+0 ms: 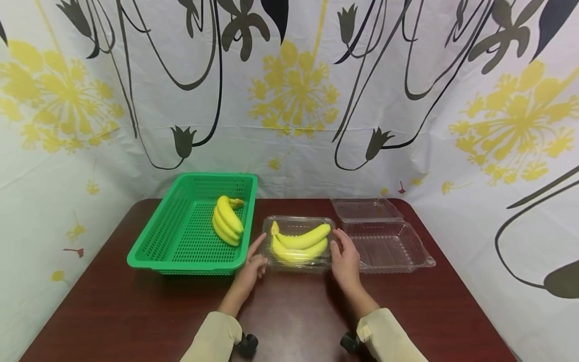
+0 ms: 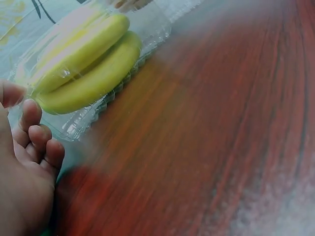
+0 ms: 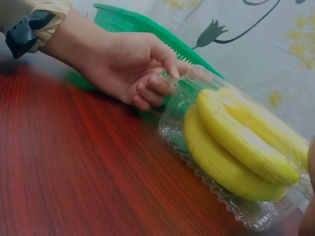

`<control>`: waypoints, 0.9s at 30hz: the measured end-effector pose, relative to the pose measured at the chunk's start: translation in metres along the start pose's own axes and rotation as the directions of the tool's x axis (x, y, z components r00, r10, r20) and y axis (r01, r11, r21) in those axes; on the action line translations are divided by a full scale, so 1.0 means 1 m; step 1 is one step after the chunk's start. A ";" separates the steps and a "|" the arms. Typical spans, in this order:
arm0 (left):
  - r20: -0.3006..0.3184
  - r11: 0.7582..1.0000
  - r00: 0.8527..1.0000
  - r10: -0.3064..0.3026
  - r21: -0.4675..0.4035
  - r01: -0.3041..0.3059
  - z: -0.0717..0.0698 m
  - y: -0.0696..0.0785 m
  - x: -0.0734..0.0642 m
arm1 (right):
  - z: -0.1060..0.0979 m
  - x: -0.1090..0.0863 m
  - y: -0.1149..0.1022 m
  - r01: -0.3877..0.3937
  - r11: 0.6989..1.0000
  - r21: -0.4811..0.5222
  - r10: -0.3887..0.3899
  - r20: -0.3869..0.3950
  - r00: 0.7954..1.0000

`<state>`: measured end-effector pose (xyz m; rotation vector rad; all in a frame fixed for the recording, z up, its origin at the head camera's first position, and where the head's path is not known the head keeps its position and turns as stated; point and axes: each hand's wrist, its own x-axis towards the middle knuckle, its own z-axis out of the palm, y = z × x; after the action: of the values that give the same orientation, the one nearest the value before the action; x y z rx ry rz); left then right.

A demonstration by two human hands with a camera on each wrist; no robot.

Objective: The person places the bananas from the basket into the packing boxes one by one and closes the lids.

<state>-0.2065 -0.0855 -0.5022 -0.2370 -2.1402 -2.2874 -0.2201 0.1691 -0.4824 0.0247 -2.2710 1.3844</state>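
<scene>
At the left edge of a clear plastic clamshell box (image 1: 312,219), a corner is pinched lightly by the thumb and index finger of the left hand (image 1: 248,269), while its remaining fingers are curled loosely towards the palm. The opposite edge is touched by the thumb and index finger of the right hand (image 1: 347,261); these fingers are held slightly bent, and whether the edge is gripped or merely pressed cannot be told. The box is thus framed between the two hands near the middle of the table (image 1: 294,311), with its lid lying over a bunch of yellow bananas (image 1: 300,240). The fruit is seen through the plastic, its stem end turned towards the left hand; whether the lid is fastened cannot be made out.

Just to the left, a green plastic basket (image 1: 185,264) with slotted sides is placed close beside the left hand, and a second bunch of bananas (image 1: 228,221) is held in its right half. To the right, just past the right hand, a second clamshell box (image 1: 384,246) is laid open, its lid folded back towards the wall side. Black devices (image 1: 247,346) are worn at both wrists beside beige sleeves (image 1: 212,337). Behind the table, a white sheet (image 1: 298,171) is hung, printed with dark trailing flowers and yellow blossoms.
</scene>
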 end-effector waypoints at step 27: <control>-0.047 0.997 0.999 -0.011 -0.078 0.007 0.007 0.013 -0.006 | -0.013 -0.028 0.008 -0.148 0.985 0.089 0.148 0.005 0.989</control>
<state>-0.1987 -0.0803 -0.4895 -0.1712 -2.0365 -2.3595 -0.1926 0.1775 -0.4955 -0.1183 -2.2462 1.5603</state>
